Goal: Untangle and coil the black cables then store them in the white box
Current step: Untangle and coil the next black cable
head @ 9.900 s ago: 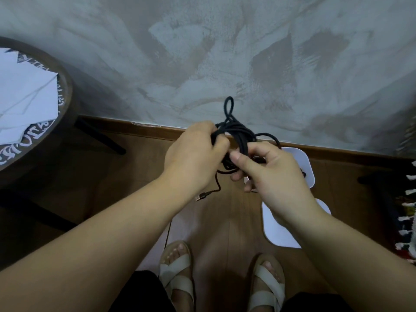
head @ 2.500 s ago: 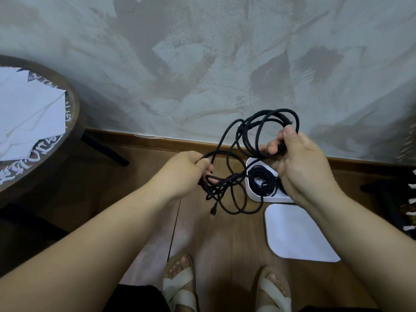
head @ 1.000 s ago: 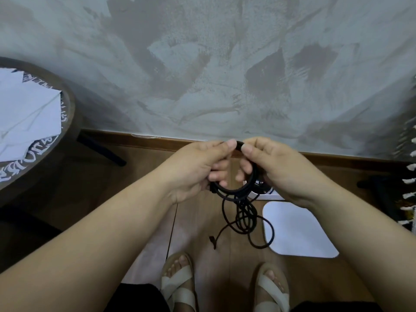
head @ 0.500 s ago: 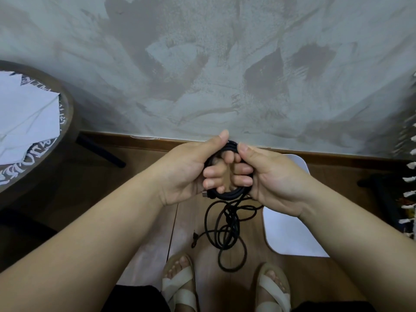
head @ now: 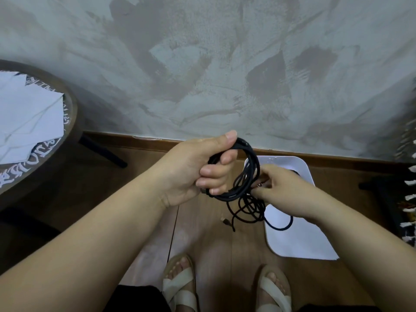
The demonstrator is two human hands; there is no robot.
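Observation:
A black cable (head: 246,176) is wound into a small coil in mid-air above the wooden floor. My left hand (head: 202,167) grips the coil, thumb on top and fingers curled through the loop. Just right of it, my right hand (head: 279,188) pinches the cable at the coil's lower right side. Loose loops of the same cable (head: 249,210) hang below, ending in a plug near the floor. The white box (head: 299,165) stands on the floor by the wall, mostly hidden behind my right hand. Its flat white lid (head: 299,239) lies in front of it.
A round dark side table (head: 45,122) with white paper on it stands at the left, its legs reaching toward the wall. A grey plastered wall with a wooden skirting runs across the back. A fringed rug edge (head: 409,199) shows at the right. My sandalled feet are below.
My right hand has slid from the coil's top down to its lower right side. The left hand keeps hold of the coil. The hanging loops have shortened and swung right over the lid.

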